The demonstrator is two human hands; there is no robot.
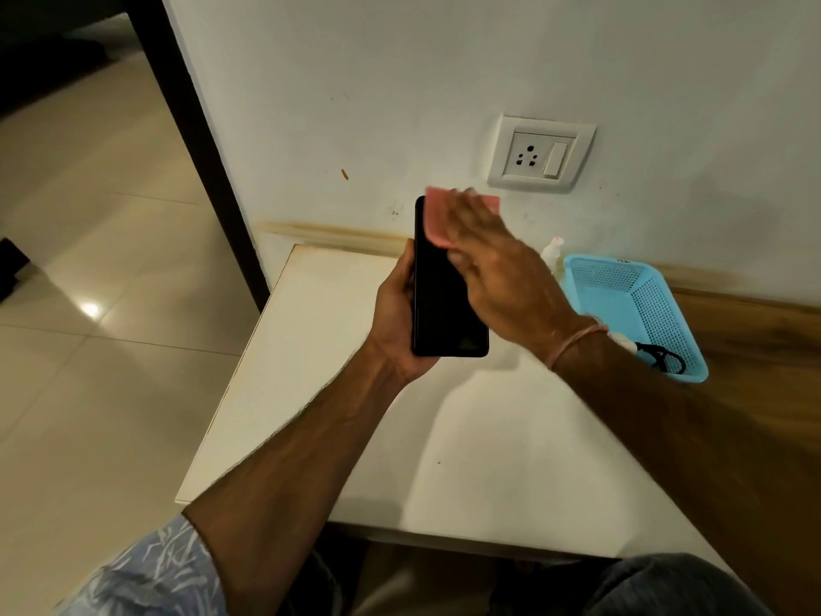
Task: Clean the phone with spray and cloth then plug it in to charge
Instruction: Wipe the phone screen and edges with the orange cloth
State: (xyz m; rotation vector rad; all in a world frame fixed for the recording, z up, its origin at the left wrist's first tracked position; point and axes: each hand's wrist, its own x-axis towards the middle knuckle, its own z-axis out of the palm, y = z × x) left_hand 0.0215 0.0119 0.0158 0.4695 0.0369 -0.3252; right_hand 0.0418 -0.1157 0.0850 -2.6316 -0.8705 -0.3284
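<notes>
Pressing cloth (434, 217) onto phone (444, 304) with flat right grip (497, 264), left grip (395, 324) clasping it

Dim, warm indoor light here. There's a hot glare spot on the floor tiles (91, 309), so the lamp is probably overhead. Soft arm shadows spread across the table (311, 384). The right hand (493, 260) and pink cloth (437, 215) are smeared by motion blur. Wide-angle distortion bends the dark door frame (193, 140) at left.

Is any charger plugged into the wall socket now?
No, the wall socket shows its bare holes, and no plug or cable sits in it.
</notes>
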